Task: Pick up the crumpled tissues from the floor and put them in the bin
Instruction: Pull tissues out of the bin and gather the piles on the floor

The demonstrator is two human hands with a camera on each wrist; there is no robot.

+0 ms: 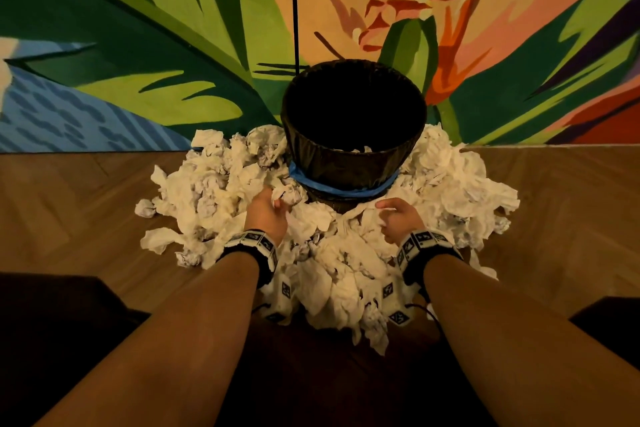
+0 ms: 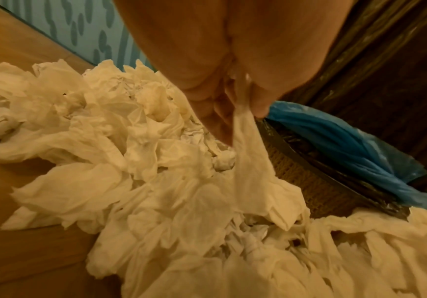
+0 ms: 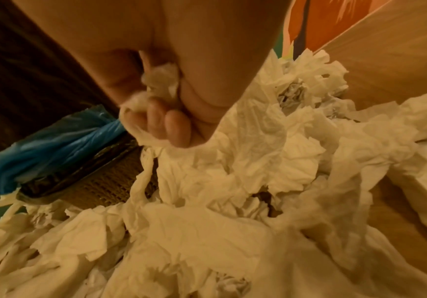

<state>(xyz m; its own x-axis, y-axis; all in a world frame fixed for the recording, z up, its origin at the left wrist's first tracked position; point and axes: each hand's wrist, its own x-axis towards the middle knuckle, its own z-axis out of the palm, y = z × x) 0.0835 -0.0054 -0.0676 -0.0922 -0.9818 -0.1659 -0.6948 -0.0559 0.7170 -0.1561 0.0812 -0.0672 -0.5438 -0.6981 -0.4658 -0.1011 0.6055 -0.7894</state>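
A big heap of crumpled white tissues [image 1: 332, 253] rings the foot of a dark woven bin [image 1: 353, 121] lined with a black bag. My left hand [image 1: 273, 208] is low at the bin's left, and its fingers pinch a tissue [image 2: 248, 161] that stretches down to the pile. My right hand [image 1: 391, 218] is at the bin's right front, fist curled round a wad of tissue [image 3: 161, 80] whose tail [image 3: 146, 137] trails into the heap. A few white scraps [image 1: 356, 150] show inside the bin.
A blue plastic band [image 1: 346, 189] wraps the bin below the liner. Behind the bin rises a wall [image 1: 138, 45] painted with leaves and a flower, and a thin black cord [image 1: 295, 3] hangs down it. Bare wooden floor [image 1: 69, 204] lies on both sides of the heap.
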